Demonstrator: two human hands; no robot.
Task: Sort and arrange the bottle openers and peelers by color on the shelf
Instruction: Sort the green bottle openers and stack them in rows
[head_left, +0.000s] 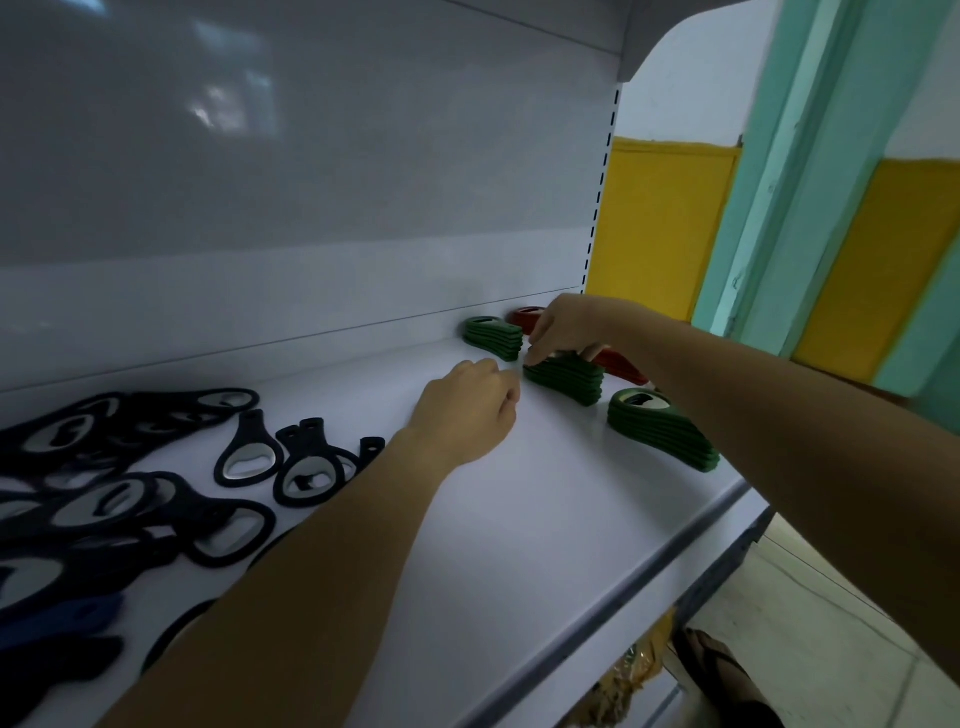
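In the head view, the job is judged to be partly done. At the right end of the shelf (519, 519) the green bottle openers have been gathered into three neat stacks in a diagonal row: a back green stack (493, 338) against the rear wall, a middle green stack (566, 382), and a front green stack (660, 431) near the shelf edge. Some five or six layers can be made out in each, though an exact count is not readable. Just behind the middle stack, red openers (621, 368) are seen. They are largely hidden by the right arm, so their number cannot be told.

The right hand (566, 332) is lowered onto the middle green stack, its fingers curled down and the top of the stack pinched between them. The left hand (467, 410) is held just beside the same stack, its fingers curled under. Whether anything is held in it cannot be told, as only its back is shown.

Still to be sorted, by this judgement, is the loose pile of black openers (130, 493) at the left end. Well over ten are seen there, overlapping and pointing every way. One blue piece (62, 618) is seen among them at the lower left. No peeler can be identified with certainty.
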